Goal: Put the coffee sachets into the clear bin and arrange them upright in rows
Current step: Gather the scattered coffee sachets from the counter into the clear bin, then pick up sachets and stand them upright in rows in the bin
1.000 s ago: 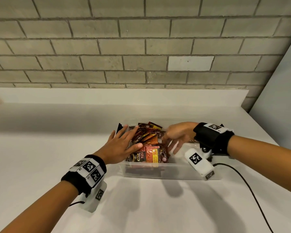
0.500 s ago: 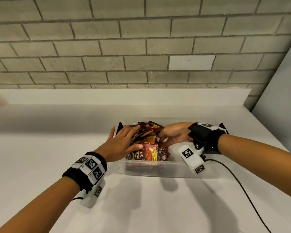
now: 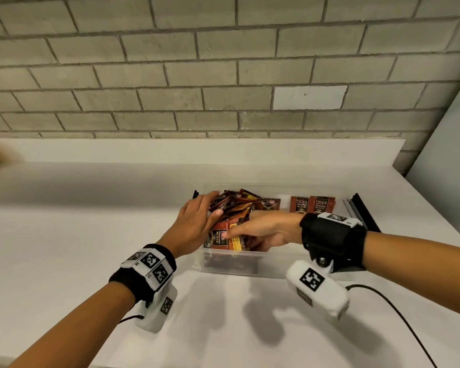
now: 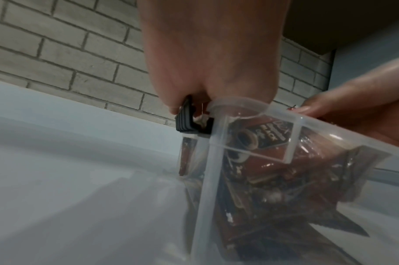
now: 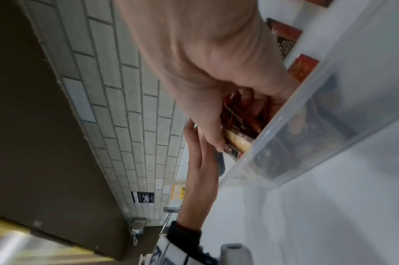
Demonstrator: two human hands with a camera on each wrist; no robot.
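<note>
Both hands in the bin, sorting a jumble of sachets.

Nearest me, the right hand [image 3: 266,231] reaches across the bin [image 3: 276,269] on the white surface [image 3: 64,235], its grip curled round a few sachets [image 3: 230,236] by the near wall. Just beyond, the left hand [image 3: 194,221] lies flat with straight fingers, pressing the loose heap [image 3: 239,201] toward the bin's left end; its grip holds nothing. Further back, two sachets [image 3: 312,205] stand upright side by side against the far wall, right of the heap. I'd judge the filling done, since I see no sachets outside the bin, but the arranging barely begun: one row is started and most of the heap remains tumbled.
</note>
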